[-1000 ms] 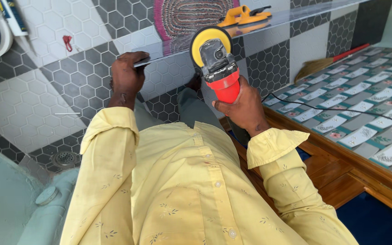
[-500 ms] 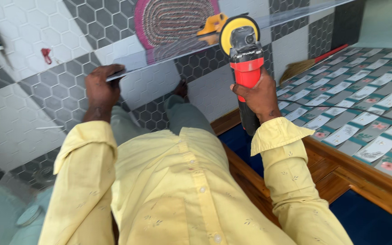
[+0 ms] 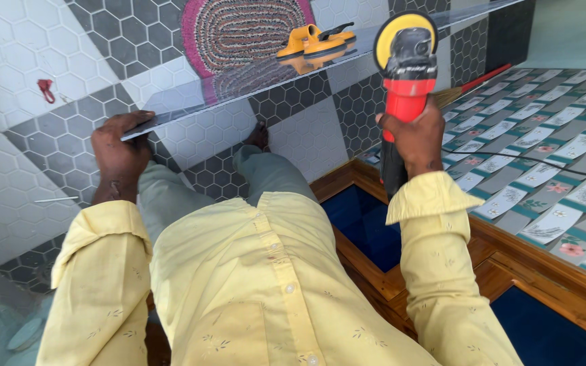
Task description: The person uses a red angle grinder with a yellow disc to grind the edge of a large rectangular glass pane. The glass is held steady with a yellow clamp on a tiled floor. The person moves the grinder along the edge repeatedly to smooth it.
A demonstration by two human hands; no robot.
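Note:
My left hand [image 3: 120, 152] grips the near end of a long glass sheet [image 3: 252, 85] that runs across the view towards the upper right. It mirrors the floor below. My right hand [image 3: 412, 139] holds a red and black angle grinder [image 3: 405, 88] upright by its body. The grinder's yellow sanding disc [image 3: 405, 30] sits at the top, close to the far part of the glass. Its black cord [image 3: 544, 163] trails to the right. Both arms wear yellow shirt sleeves.
Grey and white hexagon floor tiles [image 3: 35, 88] lie below. A pair of yellow sandals [image 3: 313, 42] rests on a round woven mat [image 3: 239, 30]. A wooden frame [image 3: 510, 271] with patterned tiles [image 3: 551, 135] stands on the right. A broom [image 3: 473, 85] lies behind it.
The right hand has carried the grinder up and to the right along the glass. The view has shifted left, bringing the sandals and mat into sight. The left hand keeps its hold.

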